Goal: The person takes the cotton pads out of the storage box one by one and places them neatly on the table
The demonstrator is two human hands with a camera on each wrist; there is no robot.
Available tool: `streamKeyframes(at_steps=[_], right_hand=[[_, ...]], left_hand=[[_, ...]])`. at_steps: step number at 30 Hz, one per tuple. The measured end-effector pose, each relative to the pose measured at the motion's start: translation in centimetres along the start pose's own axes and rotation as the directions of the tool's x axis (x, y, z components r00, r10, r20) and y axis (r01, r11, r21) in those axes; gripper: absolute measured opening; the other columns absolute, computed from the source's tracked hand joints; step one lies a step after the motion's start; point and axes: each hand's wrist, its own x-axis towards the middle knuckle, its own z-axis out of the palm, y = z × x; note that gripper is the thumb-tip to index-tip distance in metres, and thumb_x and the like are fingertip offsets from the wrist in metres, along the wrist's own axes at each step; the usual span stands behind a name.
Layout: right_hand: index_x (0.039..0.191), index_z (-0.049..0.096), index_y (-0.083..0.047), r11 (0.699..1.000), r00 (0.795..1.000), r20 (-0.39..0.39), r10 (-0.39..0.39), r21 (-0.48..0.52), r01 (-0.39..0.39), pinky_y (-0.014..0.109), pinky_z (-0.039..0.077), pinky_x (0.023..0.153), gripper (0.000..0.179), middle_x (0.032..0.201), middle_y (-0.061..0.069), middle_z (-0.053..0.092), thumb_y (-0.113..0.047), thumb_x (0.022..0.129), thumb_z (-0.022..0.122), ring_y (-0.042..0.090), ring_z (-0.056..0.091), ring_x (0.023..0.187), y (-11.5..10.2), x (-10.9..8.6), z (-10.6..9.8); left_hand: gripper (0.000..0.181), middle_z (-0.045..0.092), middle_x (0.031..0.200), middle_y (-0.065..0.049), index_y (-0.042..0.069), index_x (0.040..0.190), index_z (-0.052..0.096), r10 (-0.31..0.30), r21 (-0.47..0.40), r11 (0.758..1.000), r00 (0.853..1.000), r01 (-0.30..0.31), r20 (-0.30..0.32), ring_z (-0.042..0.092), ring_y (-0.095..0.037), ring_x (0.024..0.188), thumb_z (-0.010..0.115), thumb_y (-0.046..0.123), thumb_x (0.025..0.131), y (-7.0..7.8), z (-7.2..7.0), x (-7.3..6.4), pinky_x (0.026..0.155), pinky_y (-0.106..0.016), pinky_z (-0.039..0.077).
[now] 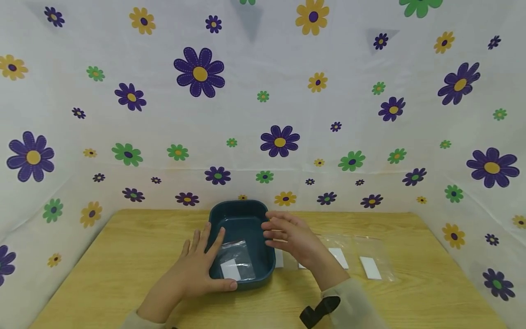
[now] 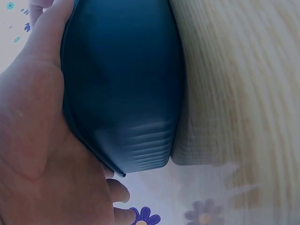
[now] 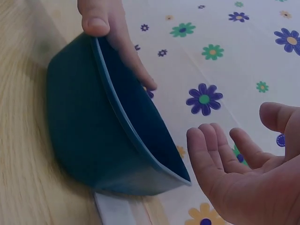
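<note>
A dark teal rectangular bin [image 1: 248, 228] stands on the wooden table. Inside it lies a small clear plastic bag [image 1: 244, 252] with a white rectangular piece [image 1: 230, 269]. My left hand [image 1: 197, 269] rests on the bin's left rim, fingers spread, its thumb over the near rim. In the left wrist view, the bin's outer wall [image 2: 126, 84] fills the middle beside the palm. My right hand [image 1: 296, 237] hovers by the right rim with loosely bent fingers and holds nothing. The right wrist view shows the fingers [image 3: 201, 154] just past the bin's edge.
Several clear bags with white pieces [image 1: 370, 267] lie in a row on the table right of the bin, partly hidden by my right hand and forearm. A white flower-patterned cloth [image 1: 246, 114] hangs behind the table [image 1: 123, 246] and at both sides.
</note>
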Motion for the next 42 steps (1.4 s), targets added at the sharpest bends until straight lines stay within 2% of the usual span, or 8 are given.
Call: streamKeyframes(at_steps=[13,24,42], right_hand=[[0.151,0.039,-0.007,0.997,0.996,0.067,0.062,0.050,-0.065,0.045,0.049,0.104,0.055,0.144,0.021,0.052,-0.034,0.105,0.051,0.038,0.052,0.131,0.6,0.9,2.4],[0.148,0.043,-0.009,0.994,0.995,0.046,0.090,0.050,-0.093,0.047,0.051,0.101,0.053,0.137,0.017,0.058,-0.036,0.104,0.052,0.036,0.056,0.127,0.8,1.2,3.5],[0.149,0.040,-0.007,0.987,0.988,0.036,0.148,0.056,-0.149,0.048,0.049,0.103,0.055,0.134,0.018,0.057,-0.036,0.104,0.052,0.031,0.059,0.119,1.9,2.0,4.3]], left_hand=[[0.126,-0.005,0.166,-0.023,0.021,0.162,0.009,0.007,0.012,1.000,1.000,-0.007,-0.009,0.002,-0.055,0.148,0.057,0.090,0.067,-0.1,0.2,0.0,0.114,-0.073,0.010],[0.126,-0.004,0.166,-0.023,0.020,0.162,0.011,0.011,0.007,1.000,1.000,-0.011,-0.019,0.004,-0.055,0.148,0.057,0.090,0.068,-0.1,0.4,0.0,0.114,-0.073,0.010],[0.125,-0.004,0.166,-0.023,0.021,0.162,0.011,0.014,0.007,1.000,1.000,-0.014,-0.009,0.004,-0.056,0.147,0.057,0.090,0.068,-0.2,0.2,0.1,0.113,-0.073,0.010]])
